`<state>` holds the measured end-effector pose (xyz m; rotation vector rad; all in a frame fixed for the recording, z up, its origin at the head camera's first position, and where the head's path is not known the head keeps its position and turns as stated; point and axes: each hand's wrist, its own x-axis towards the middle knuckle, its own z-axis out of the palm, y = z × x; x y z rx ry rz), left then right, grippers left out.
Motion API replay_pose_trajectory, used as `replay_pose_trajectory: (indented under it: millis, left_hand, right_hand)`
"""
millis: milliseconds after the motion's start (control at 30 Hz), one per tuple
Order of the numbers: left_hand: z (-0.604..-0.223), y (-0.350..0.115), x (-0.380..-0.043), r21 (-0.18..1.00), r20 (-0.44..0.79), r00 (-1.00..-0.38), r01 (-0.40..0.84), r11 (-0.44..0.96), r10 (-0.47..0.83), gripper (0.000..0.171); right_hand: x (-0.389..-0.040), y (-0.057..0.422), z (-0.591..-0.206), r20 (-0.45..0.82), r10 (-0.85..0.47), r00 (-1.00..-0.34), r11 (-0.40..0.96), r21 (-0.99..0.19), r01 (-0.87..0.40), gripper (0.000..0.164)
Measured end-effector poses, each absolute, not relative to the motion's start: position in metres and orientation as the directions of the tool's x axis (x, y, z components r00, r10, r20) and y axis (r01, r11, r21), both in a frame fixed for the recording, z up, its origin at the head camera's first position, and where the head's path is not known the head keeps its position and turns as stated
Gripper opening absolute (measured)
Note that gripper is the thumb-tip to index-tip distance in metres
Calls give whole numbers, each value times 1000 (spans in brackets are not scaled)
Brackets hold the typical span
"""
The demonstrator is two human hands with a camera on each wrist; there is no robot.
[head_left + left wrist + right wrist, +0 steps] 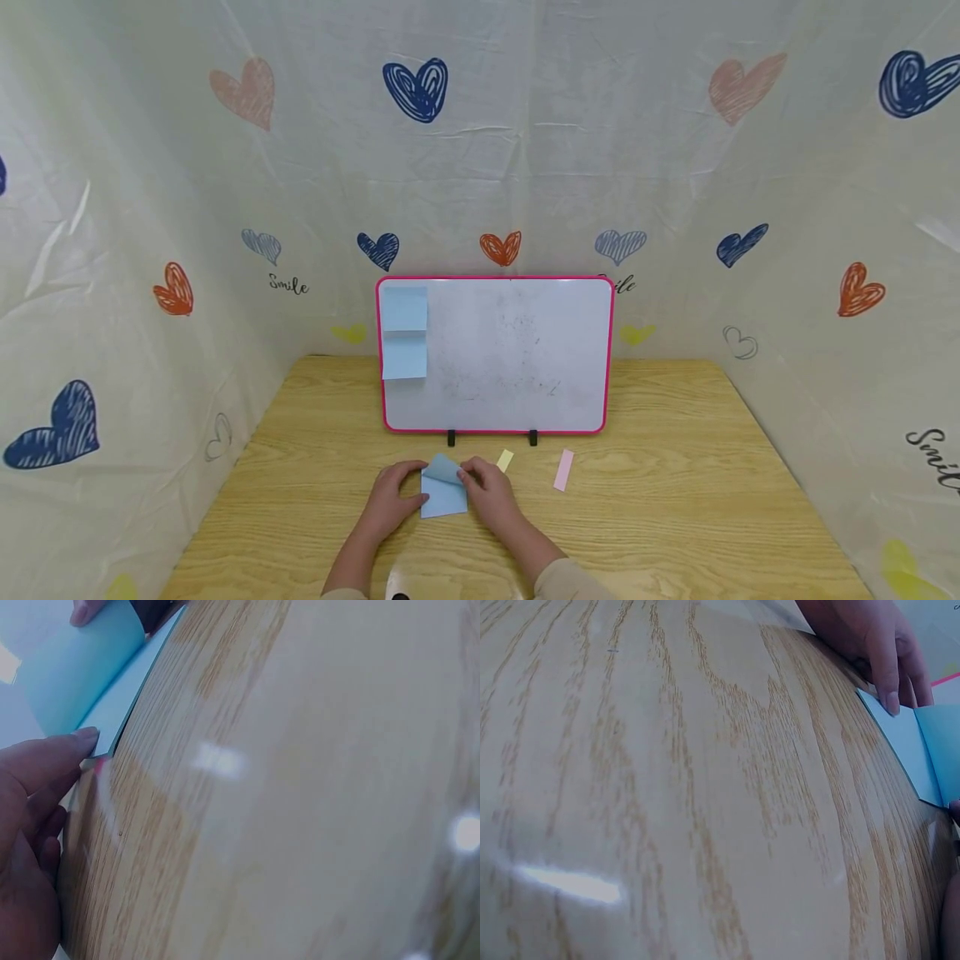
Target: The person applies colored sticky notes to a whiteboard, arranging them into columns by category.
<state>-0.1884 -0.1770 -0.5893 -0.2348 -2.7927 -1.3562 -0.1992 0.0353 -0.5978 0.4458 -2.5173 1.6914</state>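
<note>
A pad of light blue sticky notes (444,503) lies on the table in front of me. My left hand (387,502) holds the pad at its left side, the thumb (71,754) on the near corner and the fingers by the far corner. At the right side, my right hand (491,497) pinches the top sheet (442,468), which is peeled up and bends over toward the far side. In the left wrist view the raised sheet (82,667) curves away from the pad. Much of the right hand is outside its own wrist view.
Behind the pad stands a pink-framed whiteboard (517,358) on black feet (452,437). Two blue notes, an upper note (405,308) and a lower note (405,357), cling to its left side. A yellow strip (506,460) and a pink strip (564,470) lie to the right.
</note>
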Motion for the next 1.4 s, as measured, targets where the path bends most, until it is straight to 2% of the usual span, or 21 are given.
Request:
replay_pose_trajectory:
  millis: [467,700,967,1200,1400]
  left_hand:
    - [-590,-176,-189,769,118,-987,159,619,107,45]
    - [-592,-176,-190,735,145,-981,195,650,130,42]
    - [-591,-175,-189,717,179,-973,229,658,143,42]
    - [-590,-174,-190,714,150,-978,206,669,141,41]
    - [-589,-174,-189,701,145,-978,209,681,151,41]
  right_hand:
    - [-200,35,-597,189,-186,-964,308,-920,-240,13]
    - [-206,37,-597,129,-233,-964,252,-949,-188,11]
    - [-214,42,-585,53,-324,-945,297,-942,-155,7]
    - [-216,49,-574,7,-338,-941,320,-939,-122,11]
    - [-219,57,-580,16,-348,-937,339,-930,-142,11]
